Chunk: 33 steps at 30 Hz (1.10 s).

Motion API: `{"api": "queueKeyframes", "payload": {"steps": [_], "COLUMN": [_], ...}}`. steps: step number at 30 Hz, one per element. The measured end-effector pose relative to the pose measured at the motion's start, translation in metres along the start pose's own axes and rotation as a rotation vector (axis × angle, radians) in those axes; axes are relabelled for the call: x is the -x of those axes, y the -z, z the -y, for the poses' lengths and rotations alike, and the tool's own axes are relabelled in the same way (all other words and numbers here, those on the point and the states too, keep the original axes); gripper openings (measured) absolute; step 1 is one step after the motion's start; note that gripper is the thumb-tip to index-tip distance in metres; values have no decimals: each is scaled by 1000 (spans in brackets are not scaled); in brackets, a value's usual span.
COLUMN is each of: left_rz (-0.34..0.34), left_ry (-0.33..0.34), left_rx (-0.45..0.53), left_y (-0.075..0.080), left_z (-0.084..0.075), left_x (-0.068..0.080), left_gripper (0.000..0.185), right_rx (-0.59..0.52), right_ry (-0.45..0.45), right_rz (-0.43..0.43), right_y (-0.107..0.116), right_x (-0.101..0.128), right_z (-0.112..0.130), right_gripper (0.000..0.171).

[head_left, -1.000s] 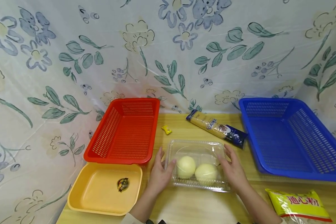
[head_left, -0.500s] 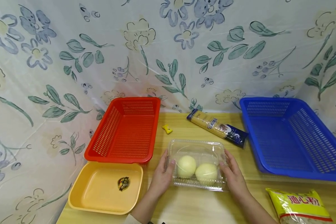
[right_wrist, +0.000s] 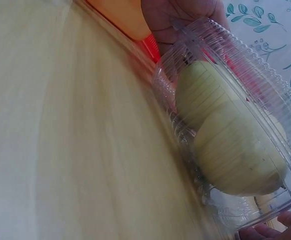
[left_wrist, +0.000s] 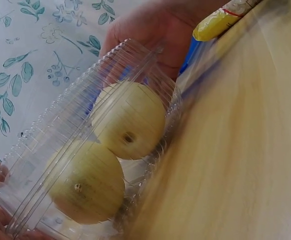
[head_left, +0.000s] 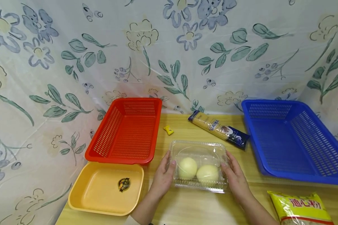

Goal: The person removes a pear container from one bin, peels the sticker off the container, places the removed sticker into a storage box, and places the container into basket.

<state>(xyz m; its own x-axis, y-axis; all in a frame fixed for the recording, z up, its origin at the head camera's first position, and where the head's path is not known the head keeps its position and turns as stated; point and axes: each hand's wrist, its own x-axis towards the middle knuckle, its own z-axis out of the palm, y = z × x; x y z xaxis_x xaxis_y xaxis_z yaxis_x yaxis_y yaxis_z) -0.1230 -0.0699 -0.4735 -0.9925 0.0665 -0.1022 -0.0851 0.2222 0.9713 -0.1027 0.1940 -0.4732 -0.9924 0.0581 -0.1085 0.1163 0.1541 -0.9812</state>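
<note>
A clear plastic clamshell box [head_left: 198, 150] with two pale yellow-green round fruits [head_left: 187, 167] lies at the middle of the wooden table [head_left: 191, 209]. My left hand [head_left: 164, 174] grips its left side, thumb on the lid. My right hand [head_left: 234, 175] grips the right side the same way. In the left wrist view the box [left_wrist: 60, 125] fills the frame, with the right hand [left_wrist: 150, 25] behind it. From the right wrist, the fruits [right_wrist: 225, 130] show through the ribbed lid and the left hand [right_wrist: 185, 15] is at the far end.
A red basket [head_left: 129, 134] stands left of the box, with a yellow tray [head_left: 101, 190] in front of it. A blue basket [head_left: 284, 147] is at the right. A long noodle packet [head_left: 218, 129] and a small yellow candy [head_left: 168, 130] lie behind the box. A yellow bag [head_left: 301, 207] lies front right.
Both hands have closed in on the box's sides, and the thumbs have come onto the lid. The box has barely shifted.
</note>
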Motion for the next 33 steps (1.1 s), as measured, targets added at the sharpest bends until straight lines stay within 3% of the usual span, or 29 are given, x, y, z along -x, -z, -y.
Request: {"api": "queueKeyframes", "payload": {"steps": [9,21,24,33], "left_rz": [37,18,27,50], "left_ry": [-15,-91,-106,-179], "left_rx": [-1,14,33,65], "left_y": [9,29,38,79], "left_z": [-18,-54,-60,-76], "left_x": [6,13,13,12], "left_gripper": [64,64,64,62], "right_rx": [61,42,32,134], "right_ry": [0,117,138,160], "right_rz": [3,28,38,100], "right_y": [2,1,-3,-25], "right_x": [2,0,-1,-6], "right_z": [10,49,61,97], "right_gripper": [65,62,62,66]}}
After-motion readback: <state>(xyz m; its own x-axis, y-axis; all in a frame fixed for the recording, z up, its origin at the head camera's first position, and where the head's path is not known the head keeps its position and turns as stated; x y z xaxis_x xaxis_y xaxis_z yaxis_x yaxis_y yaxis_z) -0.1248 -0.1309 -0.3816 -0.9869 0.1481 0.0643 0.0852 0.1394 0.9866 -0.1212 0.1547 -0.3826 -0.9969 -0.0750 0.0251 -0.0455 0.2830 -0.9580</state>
